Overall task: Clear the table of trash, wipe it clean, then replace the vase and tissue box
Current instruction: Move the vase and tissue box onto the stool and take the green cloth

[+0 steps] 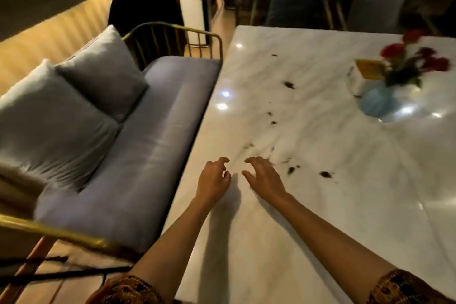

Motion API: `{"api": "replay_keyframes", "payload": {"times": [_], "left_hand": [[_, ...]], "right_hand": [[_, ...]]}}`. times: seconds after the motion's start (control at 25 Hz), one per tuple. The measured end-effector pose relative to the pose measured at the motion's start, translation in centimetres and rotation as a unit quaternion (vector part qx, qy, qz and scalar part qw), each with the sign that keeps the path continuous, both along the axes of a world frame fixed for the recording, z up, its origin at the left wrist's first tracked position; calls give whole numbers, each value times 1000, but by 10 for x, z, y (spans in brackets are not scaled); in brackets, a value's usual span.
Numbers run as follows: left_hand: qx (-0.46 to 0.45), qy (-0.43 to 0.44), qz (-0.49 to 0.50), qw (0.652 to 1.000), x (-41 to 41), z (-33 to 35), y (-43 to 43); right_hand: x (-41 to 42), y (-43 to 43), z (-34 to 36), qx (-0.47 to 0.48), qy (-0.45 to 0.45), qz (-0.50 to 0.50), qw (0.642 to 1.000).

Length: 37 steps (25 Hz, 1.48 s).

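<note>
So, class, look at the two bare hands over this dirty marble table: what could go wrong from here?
The dark scraps lie scattered near the table edge; sweeping them with the left hand and right hand could push some onto the grey sofa beside it. The vase and tissue box stand close together on the table; wiping near them might tip the vase.
</note>
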State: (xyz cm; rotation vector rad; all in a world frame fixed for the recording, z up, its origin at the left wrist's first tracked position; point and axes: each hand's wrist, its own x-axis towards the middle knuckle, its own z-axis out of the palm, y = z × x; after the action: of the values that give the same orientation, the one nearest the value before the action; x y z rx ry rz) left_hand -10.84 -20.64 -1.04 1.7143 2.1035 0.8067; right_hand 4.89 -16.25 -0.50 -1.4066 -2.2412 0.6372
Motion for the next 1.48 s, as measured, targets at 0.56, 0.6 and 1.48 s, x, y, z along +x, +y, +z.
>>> {"api": "replay_keyframes", "payload": {"times": [0.56, 0.6, 1.48], "left_hand": [[-97, 24, -174, 980, 317, 24, 257], [-98, 19, -172, 980, 335, 24, 275], [-133, 125, -187, 965, 395, -33, 410]], "right_hand": [[347, 210, 6, -37, -7, -271, 962], [362, 227, 4, -32, -6, -277, 960], [383, 374, -28, -18, 10, -261, 965]]}}
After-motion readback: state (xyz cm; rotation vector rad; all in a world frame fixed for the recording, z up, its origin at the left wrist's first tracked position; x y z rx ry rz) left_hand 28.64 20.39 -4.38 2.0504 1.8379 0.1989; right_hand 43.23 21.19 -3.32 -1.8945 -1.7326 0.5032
